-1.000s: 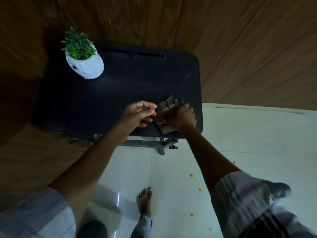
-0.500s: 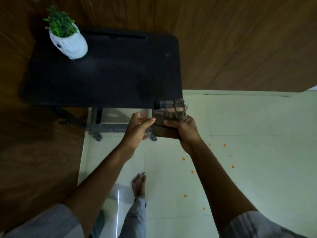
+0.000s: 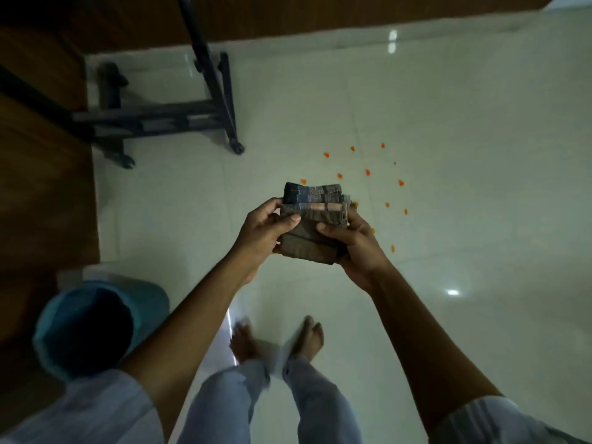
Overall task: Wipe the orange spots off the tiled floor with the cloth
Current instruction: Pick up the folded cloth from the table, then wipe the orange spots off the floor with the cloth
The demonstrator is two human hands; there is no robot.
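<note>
A folded brown and blue checked cloth point(image 3: 312, 225) is held in the air above the pale tiled floor point(image 3: 464, 123). My left hand point(image 3: 262, 233) grips its left side, thumb on top. My right hand point(image 3: 355, 248) grips its right side, thumb also on top. Several small orange spots point(image 3: 367, 172) are scattered on the tiles just beyond and to the right of the cloth, some partly hidden behind my right hand.
The dark metal base of a table point(image 3: 166, 118) with castors stands at the upper left, beside a wooden wall point(image 3: 45, 187). A blue bucket point(image 3: 96, 325) sits at the lower left. My bare feet point(image 3: 275, 339) stand on the tiles below the cloth.
The cloth has come off the black table and both hands now hold it over the floor. My view has tilted down, so the tabletop and plant are out of sight and the bucket appears.
</note>
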